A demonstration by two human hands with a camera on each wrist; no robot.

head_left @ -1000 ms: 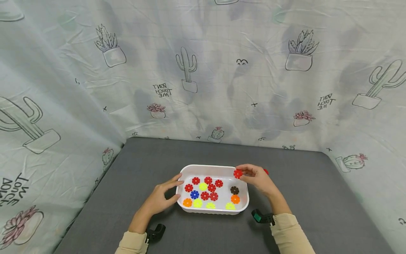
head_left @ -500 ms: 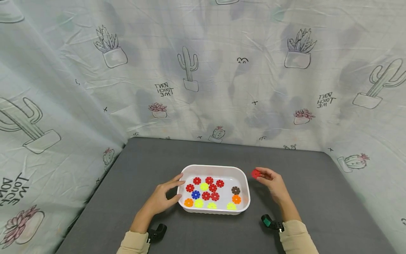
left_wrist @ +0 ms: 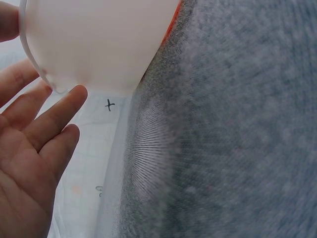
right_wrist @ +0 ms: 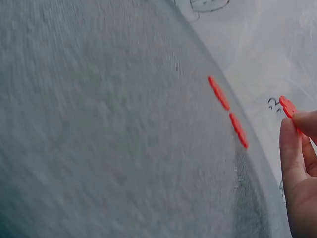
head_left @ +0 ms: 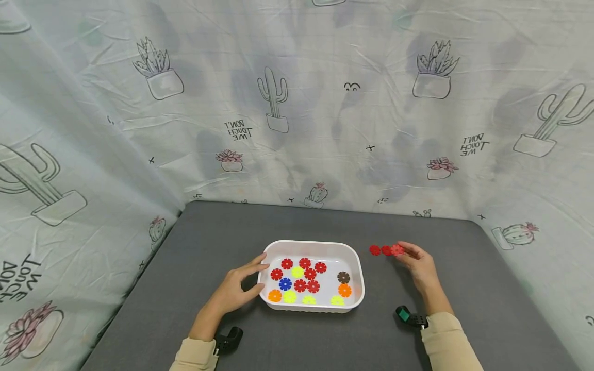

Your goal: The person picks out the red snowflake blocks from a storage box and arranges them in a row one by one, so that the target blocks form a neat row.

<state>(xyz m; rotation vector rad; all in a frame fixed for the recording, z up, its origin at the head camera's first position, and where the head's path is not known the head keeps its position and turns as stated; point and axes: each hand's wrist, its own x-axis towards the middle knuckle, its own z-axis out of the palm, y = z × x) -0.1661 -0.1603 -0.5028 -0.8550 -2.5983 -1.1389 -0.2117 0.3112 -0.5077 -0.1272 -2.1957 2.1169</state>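
Observation:
My right hand (head_left: 422,268) pinches a red notched plastic disc (head_left: 397,249) between thumb and fingertips, just above the table. To its left two more red discs (head_left: 375,250) lie in a row on the cloth, as the right wrist view also shows. My left hand (head_left: 234,290) rests against the left end of a white rectangular tub (head_left: 315,308), its fingers and thumb spread at the rim. In the left wrist view, two fingers (left_wrist: 54,119) extend below the tub's wall. Inside the tub lie several red discs (head_left: 300,285), several yellow ones (head_left: 290,297), and orange (head_left: 345,290), blue (head_left: 285,284) and dark brown (head_left: 343,277) ones.
A grey cloth (head_left: 306,340) covers the table, which ends at a white curtain (head_left: 315,103) printed with cacti. Black bands (head_left: 411,317) with small devices sit on both wrists.
My right hand has carried the red disc from above the tub rightward, past the two discs on the cloth, which it now uncovers. The left hand stays at the tub.

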